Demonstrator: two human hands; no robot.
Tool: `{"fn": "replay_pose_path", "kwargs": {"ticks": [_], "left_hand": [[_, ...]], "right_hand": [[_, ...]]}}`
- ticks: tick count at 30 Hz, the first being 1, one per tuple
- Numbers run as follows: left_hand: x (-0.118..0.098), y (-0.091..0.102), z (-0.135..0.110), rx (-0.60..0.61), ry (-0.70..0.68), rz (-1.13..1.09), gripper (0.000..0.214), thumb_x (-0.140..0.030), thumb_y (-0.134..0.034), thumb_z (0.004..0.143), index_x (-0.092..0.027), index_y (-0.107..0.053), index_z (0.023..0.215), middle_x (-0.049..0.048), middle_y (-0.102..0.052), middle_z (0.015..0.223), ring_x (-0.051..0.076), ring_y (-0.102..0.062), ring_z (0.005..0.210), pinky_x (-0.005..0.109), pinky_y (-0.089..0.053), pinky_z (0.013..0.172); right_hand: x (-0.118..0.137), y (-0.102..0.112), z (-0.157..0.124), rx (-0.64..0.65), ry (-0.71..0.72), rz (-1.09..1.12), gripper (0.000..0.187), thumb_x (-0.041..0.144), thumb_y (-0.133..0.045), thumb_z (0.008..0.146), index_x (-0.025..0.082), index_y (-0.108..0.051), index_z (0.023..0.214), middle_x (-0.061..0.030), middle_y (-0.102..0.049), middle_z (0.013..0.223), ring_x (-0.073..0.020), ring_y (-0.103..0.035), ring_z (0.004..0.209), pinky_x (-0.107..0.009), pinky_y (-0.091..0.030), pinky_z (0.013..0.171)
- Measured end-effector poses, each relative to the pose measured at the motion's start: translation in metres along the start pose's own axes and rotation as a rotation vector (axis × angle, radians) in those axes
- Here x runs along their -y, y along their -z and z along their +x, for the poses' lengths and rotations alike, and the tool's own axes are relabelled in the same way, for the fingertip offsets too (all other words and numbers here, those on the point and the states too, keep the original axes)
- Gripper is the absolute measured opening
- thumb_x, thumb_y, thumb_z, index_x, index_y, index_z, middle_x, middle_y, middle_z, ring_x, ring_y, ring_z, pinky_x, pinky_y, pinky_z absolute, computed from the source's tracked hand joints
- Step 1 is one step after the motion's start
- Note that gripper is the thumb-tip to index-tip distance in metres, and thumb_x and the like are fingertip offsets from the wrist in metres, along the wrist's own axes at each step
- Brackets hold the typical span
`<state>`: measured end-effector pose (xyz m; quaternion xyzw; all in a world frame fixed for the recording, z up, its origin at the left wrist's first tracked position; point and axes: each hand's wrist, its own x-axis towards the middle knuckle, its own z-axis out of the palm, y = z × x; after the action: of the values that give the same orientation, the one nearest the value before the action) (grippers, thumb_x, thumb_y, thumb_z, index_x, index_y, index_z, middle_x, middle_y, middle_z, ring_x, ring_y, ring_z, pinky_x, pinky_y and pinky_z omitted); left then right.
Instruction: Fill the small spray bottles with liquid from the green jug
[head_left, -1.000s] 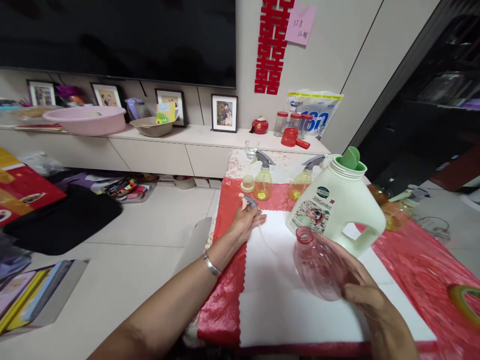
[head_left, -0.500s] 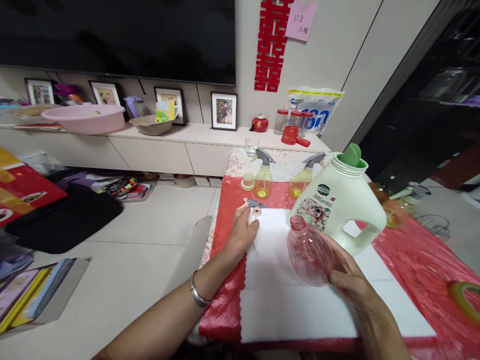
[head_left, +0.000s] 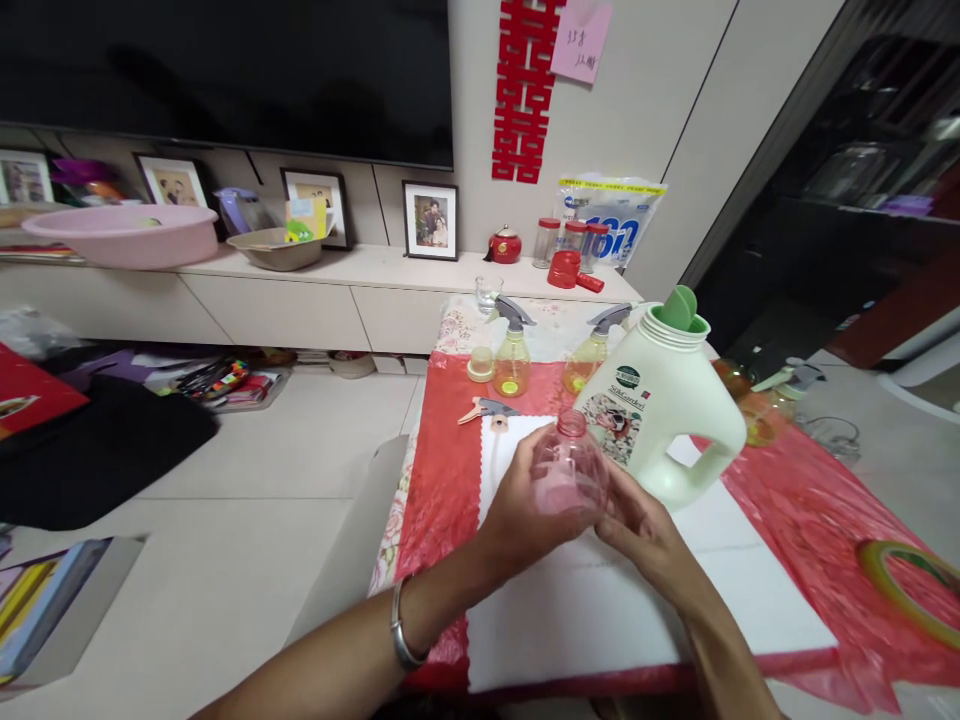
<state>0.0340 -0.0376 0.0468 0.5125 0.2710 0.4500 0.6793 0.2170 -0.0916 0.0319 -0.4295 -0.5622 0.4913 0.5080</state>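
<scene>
A clear pink spray bottle body (head_left: 571, 468), its neck uncovered, is held between both hands above the white cloth (head_left: 592, 620). My left hand (head_left: 517, 515) wraps round its left side. From the right and below, my right hand (head_left: 643, 522) grips the lower part. Just beyond my left hand lies a loose trigger spray head (head_left: 491, 410), grey and peach, its thin tube running onto the cloth. Close to the right hand stands a pale green jug (head_left: 675, 390) with a green cap piece (head_left: 681, 307) resting in its open mouth.
Two yellow spray bottles (head_left: 512, 362) with grey triggers stand behind the cloth, beside a pale cap (head_left: 480, 365). Another yellow spray bottle (head_left: 772, 410) is at the right edge. A tape roll (head_left: 874, 570) lies on the red table covering (head_left: 787, 500). A drinking glass (head_left: 489, 293) stands farther back.
My left hand has let go of the trigger spray head and closed round the pink bottle. The bottle has moved slightly left and stands more upright. The view has shifted a little to the right.
</scene>
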Motion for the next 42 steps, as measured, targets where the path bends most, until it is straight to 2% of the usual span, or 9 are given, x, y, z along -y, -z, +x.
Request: {"fn": "replay_pose_path", "kwargs": {"ticks": [4, 7, 10, 12, 15, 21, 25, 34, 42], "left_hand": [[0.001, 0.002, 0.010, -0.244, -0.031, 0.044, 0.089, -0.031, -0.090, 0.063, -0.025, -0.043, 0.138, 0.0141, -0.053, 0.140, 0.033, -0.054, 0.129, 0.044, -0.043, 0.107], [0.007, 0.003, 0.020, -0.327, -0.044, 0.137, 0.085, -0.026, -0.085, 0.068, -0.025, -0.038, 0.139, 0.0143, -0.047, 0.146, 0.032, -0.047, 0.136, 0.046, -0.036, 0.114], [0.017, 0.001, 0.027, -0.370, -0.065, 0.159, 0.085, -0.022, -0.082, 0.070, -0.025, -0.034, 0.140, 0.0149, -0.041, 0.150, 0.030, -0.041, 0.141, 0.045, -0.031, 0.118], [0.023, 0.000, 0.029, -0.398, -0.058, 0.154, 0.086, -0.020, -0.082, 0.069, -0.024, -0.033, 0.139, 0.0150, -0.040, 0.150, 0.031, -0.038, 0.143, 0.045, -0.029, 0.119], [0.028, -0.003, 0.027, -0.415, -0.016, 0.162, 0.088, -0.018, -0.084, 0.063, -0.023, -0.036, 0.137, 0.0154, -0.041, 0.147, 0.034, -0.037, 0.143, 0.046, -0.028, 0.120], [0.037, -0.003, 0.023, -0.355, -0.024, 0.275, 0.089, -0.015, -0.080, 0.063, -0.023, -0.034, 0.139, 0.0131, -0.042, 0.147, 0.033, -0.038, 0.142, 0.049, -0.029, 0.120], [0.044, -0.005, 0.022, -0.353, 0.002, 0.348, 0.093, -0.009, -0.077, 0.059, -0.023, -0.033, 0.140, 0.0135, -0.041, 0.147, 0.033, -0.036, 0.144, 0.050, -0.029, 0.121], [0.050, -0.007, 0.022, -0.366, -0.004, 0.376, 0.091, -0.009, -0.079, 0.058, -0.023, -0.035, 0.136, 0.0139, -0.045, 0.141, 0.034, -0.042, 0.138, 0.053, -0.036, 0.118], [0.055, -0.007, 0.021, -0.339, 0.014, 0.367, 0.092, -0.008, -0.079, 0.060, -0.024, -0.034, 0.139, 0.0129, -0.044, 0.141, 0.032, -0.045, 0.136, 0.051, -0.037, 0.117]], "right_hand": [[0.006, 0.014, -0.012, -0.343, 0.271, -0.211, 0.037, 0.031, -0.072, 0.093, 0.018, -0.063, 0.127, -0.0103, -0.063, 0.116, -0.0213, -0.066, 0.102, -0.033, -0.058, 0.091], [0.014, 0.027, -0.015, -0.816, 0.504, -0.251, 0.023, 0.030, -0.077, 0.085, 0.013, -0.067, 0.097, -0.0051, -0.061, 0.082, -0.0140, -0.061, 0.068, -0.025, -0.051, 0.063], [0.014, 0.046, -0.011, -1.129, 0.586, -0.243, 0.031, 0.032, -0.083, 0.078, 0.013, -0.067, 0.097, -0.0015, -0.058, 0.084, -0.0088, -0.056, 0.071, -0.021, -0.048, 0.067], [0.009, 0.059, -0.009, -1.104, 0.508, -0.217, 0.043, 0.034, -0.084, 0.075, 0.014, -0.067, 0.110, -0.0021, -0.061, 0.096, -0.0092, -0.058, 0.084, -0.021, -0.050, 0.079], [-0.006, 0.074, -0.007, -0.934, 0.309, -0.184, 0.063, 0.040, -0.087, 0.069, 0.012, -0.065, 0.122, -0.0089, -0.062, 0.113, -0.0168, -0.061, 0.101, -0.027, -0.051, 0.090], [-0.024, 0.081, -0.003, -0.816, 0.078, -0.231, 0.071, 0.046, -0.088, 0.064, 0.012, -0.065, 0.123, -0.0116, -0.063, 0.112, -0.0199, -0.063, 0.098, -0.027, -0.050, 0.084], [-0.031, 0.079, 0.003, -0.899, 0.042, -0.261, 0.074, 0.049, -0.088, 0.062, 0.012, -0.066, 0.122, -0.0085, -0.064, 0.107, -0.0150, -0.060, 0.089, -0.021, -0.048, 0.076], [-0.044, 0.069, 0.023, -1.176, 0.011, -0.201, 0.060, 0.052, -0.085, 0.059, 0.007, -0.064, 0.094, -0.0062, -0.060, 0.090, -0.0114, -0.054, 0.074, -0.018, -0.047, 0.061], [-0.025, 0.072, 0.033, -1.335, 0.078, -0.234, 0.051, 0.040, -0.082, 0.048, 0.009, -0.060, 0.081, -0.0057, -0.055, 0.080, -0.0123, -0.050, 0.068, -0.019, -0.043, 0.048]]}}
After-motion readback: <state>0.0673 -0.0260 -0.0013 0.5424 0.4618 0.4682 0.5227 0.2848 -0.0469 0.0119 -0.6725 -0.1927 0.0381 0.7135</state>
